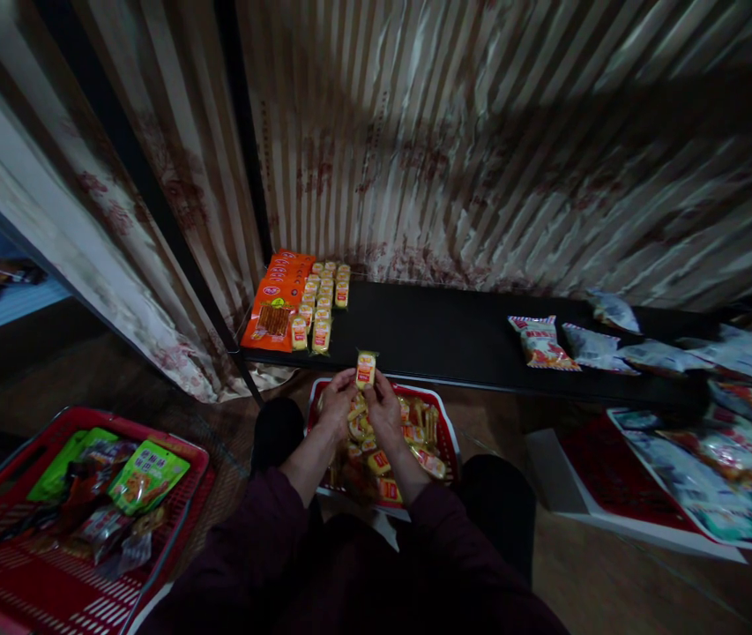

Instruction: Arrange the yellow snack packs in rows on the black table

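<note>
1. A small yellow pack (366,369) with a red label is held up between the fingertips of both hands, above the near edge of the black shelf (428,326) as seen from the head; whether the shelf is touched by it cannot be told.
2. The pack is gripped from its two sides: its left side is pinched by the left hand (337,401), its right side by the right hand (383,413). The fingers of both hands are drawn in narrow, with only the pack's width between them.
3. The long axis of the pack is pointed away from the body, nearly in line with the forearms, and its labelled face is turned toward the wearer.
4. Ahead of the fingers and to their left, rows of matching packs (323,304) are set on the shelf, their long axes directed much the same way. By these rows the left hand is the nearer one.
5. The right-hand column of the rows is ended farther back than the two columns beside it. The rows are flanked on their left by orange packets (281,300).
6. Directly beneath the hands, a red basket with a white rim (450,425) is placed between the knees, and more yellow packs (379,462) are heaped loosely in it.
</note>
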`<state>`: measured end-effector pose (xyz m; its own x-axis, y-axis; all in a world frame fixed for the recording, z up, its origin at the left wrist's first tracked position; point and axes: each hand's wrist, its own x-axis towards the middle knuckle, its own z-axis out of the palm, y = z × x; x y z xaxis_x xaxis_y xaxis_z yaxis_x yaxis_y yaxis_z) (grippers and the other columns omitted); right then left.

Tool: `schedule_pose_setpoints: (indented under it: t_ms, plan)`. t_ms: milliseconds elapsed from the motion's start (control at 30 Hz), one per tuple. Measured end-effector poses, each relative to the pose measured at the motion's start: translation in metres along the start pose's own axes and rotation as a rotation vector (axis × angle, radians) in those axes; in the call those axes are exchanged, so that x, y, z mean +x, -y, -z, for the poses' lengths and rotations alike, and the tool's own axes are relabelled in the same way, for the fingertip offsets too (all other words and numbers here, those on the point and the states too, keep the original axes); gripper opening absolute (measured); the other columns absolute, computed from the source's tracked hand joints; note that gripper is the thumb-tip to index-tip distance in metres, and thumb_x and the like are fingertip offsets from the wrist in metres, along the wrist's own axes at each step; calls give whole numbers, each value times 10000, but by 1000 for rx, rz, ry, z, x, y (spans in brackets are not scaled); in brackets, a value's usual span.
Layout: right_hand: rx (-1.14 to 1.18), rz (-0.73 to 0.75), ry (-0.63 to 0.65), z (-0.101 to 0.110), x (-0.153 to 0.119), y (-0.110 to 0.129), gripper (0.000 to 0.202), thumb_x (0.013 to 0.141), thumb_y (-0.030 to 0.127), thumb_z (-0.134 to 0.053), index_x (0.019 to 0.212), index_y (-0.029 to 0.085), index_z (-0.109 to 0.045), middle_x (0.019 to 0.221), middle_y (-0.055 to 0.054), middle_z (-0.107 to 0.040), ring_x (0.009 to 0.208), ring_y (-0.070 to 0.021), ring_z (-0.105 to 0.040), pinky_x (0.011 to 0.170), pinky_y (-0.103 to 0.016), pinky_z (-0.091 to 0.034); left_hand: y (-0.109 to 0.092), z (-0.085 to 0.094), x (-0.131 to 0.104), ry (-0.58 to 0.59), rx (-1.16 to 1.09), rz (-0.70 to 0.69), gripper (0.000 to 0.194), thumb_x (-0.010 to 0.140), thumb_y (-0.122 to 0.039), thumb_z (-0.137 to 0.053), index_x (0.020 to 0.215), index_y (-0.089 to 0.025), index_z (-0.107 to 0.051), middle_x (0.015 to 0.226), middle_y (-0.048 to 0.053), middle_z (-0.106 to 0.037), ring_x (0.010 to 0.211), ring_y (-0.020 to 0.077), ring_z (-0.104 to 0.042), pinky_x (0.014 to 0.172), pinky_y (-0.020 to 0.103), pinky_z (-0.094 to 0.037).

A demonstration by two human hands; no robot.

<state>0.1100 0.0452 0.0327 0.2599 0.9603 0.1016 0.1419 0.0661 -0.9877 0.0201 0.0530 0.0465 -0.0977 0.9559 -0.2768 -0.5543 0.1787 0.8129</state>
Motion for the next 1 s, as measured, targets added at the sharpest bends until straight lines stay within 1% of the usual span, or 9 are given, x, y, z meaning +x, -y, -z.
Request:
schedule_pose_setpoints:
  t_ms: [167, 333, 467, 733, 1000]
  plan:
    - [1, 10, -6, -6, 9, 5, 442, 787, 371, -544, 1189, 191, -579, 1151, -89, -650, 1032, -228, -600, 941, -404, -445, -3, -2, 10, -3, -10, -29, 277, 627, -106, -646, 895, -163, -685, 962, 78, -693, 901, 164, -618, 866, 307, -438]
    - [-19, 20, -27, -10, 19, 4, 446, 787, 387, -537, 1187, 191, -574, 1114, -84, -665, 1006, -222, -605, 936, -398, -448, -10, -6, 16, -44, 18, -35, 270, 633, -74, -621, 877, -171, -685, 961, 65, -695, 880, 157, -624, 867, 309, -442]
    - [-14, 26, -27, -13, 28, 2, 435, 784, 384, -536, 1173, 192, -572, 1130, -78, -657, 1029, -220, -600, 955, -397, -436, -14, -10, 22, -56, 46, -78, 243, 647, -79, -615, 861, -168, -687, 934, 63, -699, 869, 157, -627, 859, 306, -450]
    - [-31, 33, -24, -18, 45, 0, 438, 777, 383, -523, 1167, 190, -572, 1145, -81, -650, 1041, -220, -601, 964, -393, -431, -13, -13, 37, -67, 56, -112, 239, 658, -82, -593, 863, -168, -679, 929, 63, -691, 866, 161, -623, 851, 314, -460]
    - [-63, 21, 9, -21, 54, 3, 447, 780, 386, -520, 1181, 196, -571, 1084, -70, -671, 981, -220, -615, 907, -372, -460, -14, -14, 47, -98, 105, -143, 228, 663, -87, -583, 847, -178, -682, 920, 58, -693, 876, 164, -624, 857, 316, -460]
